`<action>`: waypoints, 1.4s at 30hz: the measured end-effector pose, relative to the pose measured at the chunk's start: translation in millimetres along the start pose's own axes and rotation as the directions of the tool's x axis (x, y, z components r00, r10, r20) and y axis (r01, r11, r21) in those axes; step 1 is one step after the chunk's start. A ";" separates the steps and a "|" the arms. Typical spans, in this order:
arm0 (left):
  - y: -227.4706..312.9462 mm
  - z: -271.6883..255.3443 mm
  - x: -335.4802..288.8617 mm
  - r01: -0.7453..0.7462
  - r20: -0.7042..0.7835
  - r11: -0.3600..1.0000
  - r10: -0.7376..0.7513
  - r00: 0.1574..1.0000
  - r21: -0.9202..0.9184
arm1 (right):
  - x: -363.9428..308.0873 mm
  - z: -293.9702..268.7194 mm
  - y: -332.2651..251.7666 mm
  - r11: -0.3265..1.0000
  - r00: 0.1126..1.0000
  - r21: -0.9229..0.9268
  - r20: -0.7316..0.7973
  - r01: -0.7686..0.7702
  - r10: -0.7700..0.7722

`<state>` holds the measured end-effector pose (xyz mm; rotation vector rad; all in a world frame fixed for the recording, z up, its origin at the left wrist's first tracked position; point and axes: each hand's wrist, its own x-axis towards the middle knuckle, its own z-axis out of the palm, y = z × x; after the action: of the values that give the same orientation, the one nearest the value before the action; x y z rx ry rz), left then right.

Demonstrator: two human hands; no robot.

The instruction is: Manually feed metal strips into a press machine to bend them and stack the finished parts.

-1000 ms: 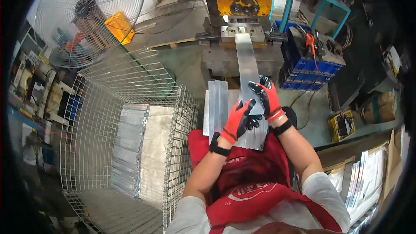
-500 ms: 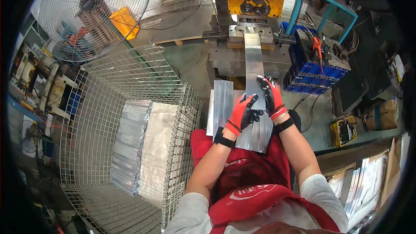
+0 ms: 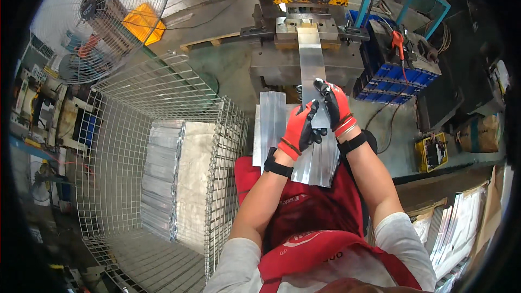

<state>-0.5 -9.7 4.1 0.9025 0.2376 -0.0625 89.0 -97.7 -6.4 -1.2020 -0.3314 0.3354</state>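
Observation:
A long flat metal strip (image 3: pixel 311 64) runs from my hands to the die (image 3: pixel 287 31) of a press, its far end lying on the die block. My left hand (image 3: pixel 300 129), in a red glove with black fingers, is closed on the strip's near end from the left side. On the right edge, a little farther up, my right hand (image 3: pixel 336 106) grips the same strip, thumb on top. Below them a pile of metal strips (image 3: pixel 315 167) rests over my lap. More strips (image 3: pixel 271 116) lie just left of my left hand.
To the left stands a wire mesh basket (image 3: pixel 216 184) containing stacked metal strips (image 3: pixel 161 176) and a pale sheet (image 3: pixel 196 176). A large fan (image 3: pixel 100 8) is beyond it. Blue crates (image 3: pixel 393 84) with a red-handled tool (image 3: pixel 398 43) on top stand right of the press.
The whole view has shifted slightly, so the press sits higher and farther left in the picture. Both hands keep hold of the strip, with little change in their grip.

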 end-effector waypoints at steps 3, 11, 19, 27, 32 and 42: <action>0.7 -0.8 1.4 0.014 0.017 1.000 -0.014 1.000 -0.012 | 1.2 -2.1 1.0 1.000 0.999 -0.006 0.022 0.026 -0.026; 6.8 3.4 -1.4 0.008 0.029 1.000 -0.008 1.000 -0.004 | 2.7 2.7 -4.0 0.998 0.999 0.059 -0.036 -0.025 0.027; 5.2 1.5 -0.8 0.006 0.037 1.000 -0.007 0.999 0.023 | 3.4 -6.7 -1.1 0.984 0.986 0.071 0.029 -0.163 0.162; 4.2 2.7 -3.9 0.049 -0.042 0.998 -0.051 0.998 -0.033 | -2.8 5.8 -9.8 0.998 0.997 -0.007 -0.049 -0.067 0.066; 2.1 -2.3 3.6 0.028 0.067 0.999 -0.027 0.997 -0.024 | 8.8 -11.8 7.4 0.998 0.997 0.028 0.048 -0.064 0.063; -28.6 -37.3 -62.5 -0.051 -0.068 0.900 0.089 0.994 0.432 | -51.4 -13.6 8.3 0.982 0.987 -0.137 0.075 -0.130 0.141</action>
<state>-72.3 -1.1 -25.7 1.3576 0.2768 -0.0079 47.7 -128.2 -22.3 -1.3462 -0.3498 0.4897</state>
